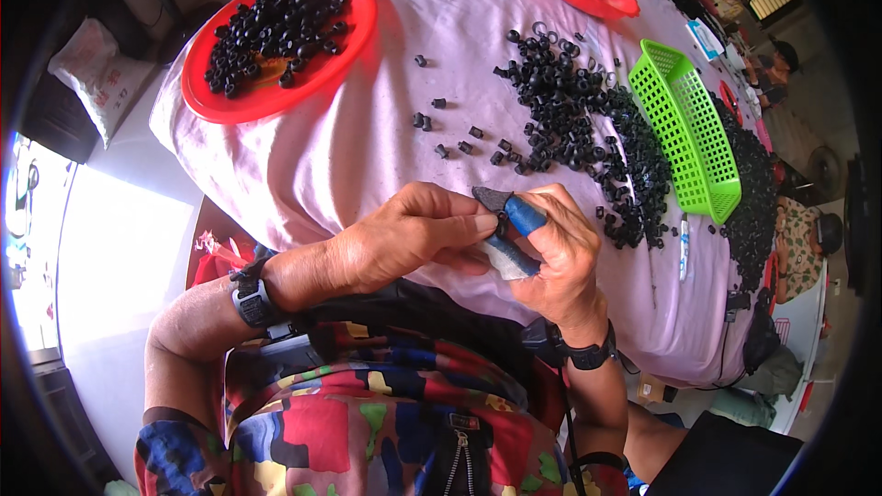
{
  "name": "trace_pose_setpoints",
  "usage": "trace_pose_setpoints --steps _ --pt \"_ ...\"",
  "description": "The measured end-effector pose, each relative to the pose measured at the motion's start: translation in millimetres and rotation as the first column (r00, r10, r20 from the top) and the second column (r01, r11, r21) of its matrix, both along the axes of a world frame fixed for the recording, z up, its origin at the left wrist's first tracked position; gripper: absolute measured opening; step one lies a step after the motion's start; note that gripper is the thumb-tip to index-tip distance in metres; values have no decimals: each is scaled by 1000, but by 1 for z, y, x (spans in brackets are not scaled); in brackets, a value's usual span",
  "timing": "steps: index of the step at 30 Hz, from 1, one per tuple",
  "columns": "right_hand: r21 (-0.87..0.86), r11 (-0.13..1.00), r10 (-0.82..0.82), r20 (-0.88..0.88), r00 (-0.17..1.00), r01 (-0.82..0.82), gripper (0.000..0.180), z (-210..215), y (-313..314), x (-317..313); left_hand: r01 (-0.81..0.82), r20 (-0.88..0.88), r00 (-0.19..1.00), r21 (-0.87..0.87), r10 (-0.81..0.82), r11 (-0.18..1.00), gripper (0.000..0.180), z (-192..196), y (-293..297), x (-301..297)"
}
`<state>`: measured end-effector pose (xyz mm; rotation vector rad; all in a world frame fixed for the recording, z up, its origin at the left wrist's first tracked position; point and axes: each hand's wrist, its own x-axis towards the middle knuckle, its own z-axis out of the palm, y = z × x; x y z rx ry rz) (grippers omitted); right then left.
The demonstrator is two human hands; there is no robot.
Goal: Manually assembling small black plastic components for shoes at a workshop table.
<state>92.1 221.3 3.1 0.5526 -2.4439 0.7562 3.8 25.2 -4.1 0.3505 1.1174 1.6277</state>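
My left hand point(409, 231) is closed, thumb and forefinger pinching a small black ring-shaped part point(502, 217). Right against it, my right hand point(571, 253) is curled round a flat dark grey piece point(491, 197) whose end sticks out past the fingers; its exact kind cannot be told. Blue wrapping point(525, 216) covers one right fingertip, and a blue-and-white wrapping point(508, 257) shows lower on that hand. The two hands meet above the near edge of the cloth. Beyond them lies a loose heap of small black parts point(560, 119), with several strays to its left.
A red plate point(372, 32) piled with black parts stands at the far left, another red plate point(611, 7) at the back. A green basket point(684, 119) and a marker pen point(684, 248) lie to the right on the pink cloth point(322, 174). Other people sit at far right.
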Motion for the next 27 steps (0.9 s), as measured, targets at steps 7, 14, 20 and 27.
trace_pose_setpoints --steps 7,14,20,27 --pt "62 998 -17 -87 996 23 43 -3 -1 -4 3 16 1000 -4 -3 1000 35 0 3 0" --pt "56 995 -73 -139 988 82 42 9 3 3 -77 -429 899 45 89 996 59 1 1 -10" --pt "21 999 -39 -116 993 42 42 8 1 8 119 -831 546 202 105 972 75 14 5 -7" --pt "27 999 20 -93 995 -17 41 11 2 11 131 -846 523 202 105 971 75 11 4 -5"
